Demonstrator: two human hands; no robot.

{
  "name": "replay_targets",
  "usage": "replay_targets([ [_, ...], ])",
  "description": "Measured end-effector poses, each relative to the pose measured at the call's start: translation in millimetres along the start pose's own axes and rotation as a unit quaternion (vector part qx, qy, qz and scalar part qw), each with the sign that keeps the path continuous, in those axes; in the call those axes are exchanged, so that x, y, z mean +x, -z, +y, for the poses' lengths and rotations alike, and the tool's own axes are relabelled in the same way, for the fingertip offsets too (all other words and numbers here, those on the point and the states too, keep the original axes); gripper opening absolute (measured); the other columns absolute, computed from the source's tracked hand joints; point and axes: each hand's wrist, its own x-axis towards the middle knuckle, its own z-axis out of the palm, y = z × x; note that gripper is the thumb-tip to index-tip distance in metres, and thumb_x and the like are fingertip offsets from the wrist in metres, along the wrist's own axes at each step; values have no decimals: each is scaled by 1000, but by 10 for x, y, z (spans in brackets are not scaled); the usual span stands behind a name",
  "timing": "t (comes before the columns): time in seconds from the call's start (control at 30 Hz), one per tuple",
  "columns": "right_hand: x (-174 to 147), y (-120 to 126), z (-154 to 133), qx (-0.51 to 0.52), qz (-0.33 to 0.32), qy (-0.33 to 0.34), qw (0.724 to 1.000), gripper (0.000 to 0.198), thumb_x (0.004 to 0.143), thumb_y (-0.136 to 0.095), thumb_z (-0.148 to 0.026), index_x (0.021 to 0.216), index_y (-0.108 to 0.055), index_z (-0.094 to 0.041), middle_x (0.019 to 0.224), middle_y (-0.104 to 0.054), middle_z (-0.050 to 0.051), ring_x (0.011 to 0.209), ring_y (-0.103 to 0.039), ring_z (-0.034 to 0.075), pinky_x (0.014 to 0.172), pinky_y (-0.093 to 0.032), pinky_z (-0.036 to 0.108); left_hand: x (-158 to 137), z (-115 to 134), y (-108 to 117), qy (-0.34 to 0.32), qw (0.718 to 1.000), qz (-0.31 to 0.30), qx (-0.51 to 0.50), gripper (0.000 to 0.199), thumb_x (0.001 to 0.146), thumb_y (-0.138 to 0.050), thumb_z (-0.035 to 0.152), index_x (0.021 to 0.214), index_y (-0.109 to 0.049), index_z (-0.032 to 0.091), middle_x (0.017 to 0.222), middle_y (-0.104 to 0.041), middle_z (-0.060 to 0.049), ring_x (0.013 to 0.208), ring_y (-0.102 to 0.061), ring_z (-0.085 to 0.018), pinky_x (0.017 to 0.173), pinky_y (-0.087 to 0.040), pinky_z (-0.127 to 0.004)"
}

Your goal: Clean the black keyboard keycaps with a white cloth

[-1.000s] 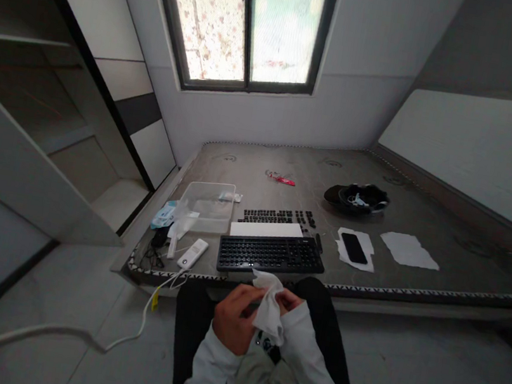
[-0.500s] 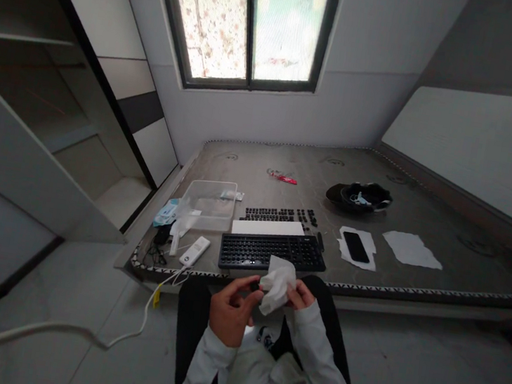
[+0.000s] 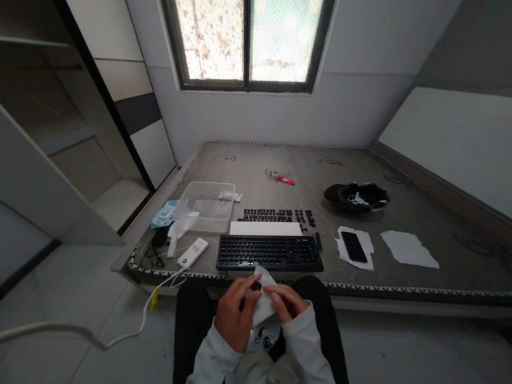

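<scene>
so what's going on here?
A seated person holds a white wipe between both hands, left hand and right hand, close over their lap. Something small and dark sits between the fingers; I cannot tell what. Ahead on the platform lie a black keyboard, rows of loose keycaps, a clear tub and a phone.

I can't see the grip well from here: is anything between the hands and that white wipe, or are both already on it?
Nothing visible stands between them. The left hand and the right hand both touch the white wipe, pinched between them over the lap, just short of the keyboard. A small dark piece may sit under the wipe; too small to tell.
</scene>
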Motion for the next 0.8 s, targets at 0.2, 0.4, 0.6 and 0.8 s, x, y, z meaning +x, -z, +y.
replay_targets([
  [0.2,27,-30,128,25,35,-46,998,17,70,-72,-41,70,-77,-25,74,-74,5,69,-67,22,65,-53,30,-24,-93,-73,-38,997,-50,36,37,93,-41,25,124,-59,23,100,-64,-9,94,-62,-19,84,-50,-29],
  [0.4,28,-15,255,22,36,-17,999,14,67,-74,-37,65,-76,-24,72,-73,5,66,-66,21,63,-52,30,-12,-79,-89,-35,994,-93,34,39,94,-37,24,129,-55,23,101,-61,-9,96,-61,-19,85,-48,-29],
  [0.6,6,-13,287,-1,34,6,999,11,70,-72,-34,68,-76,-23,71,-72,5,62,-64,18,54,-48,26,-16,-76,-112,6,1000,-11,28,18,90,-48,29,99,-60,19,86,-66,-3,66,-60,-15,66,-47,-26],
  [0.8,3,-9,386,-18,15,28,999,12,69,-73,-33,70,-75,-21,71,-72,5,62,-64,17,53,-51,24,14,-36,-65,-22,999,-27,23,19,90,-49,26,94,-67,20,89,-68,-4,79,-63,-17,70,-47,-25],
])
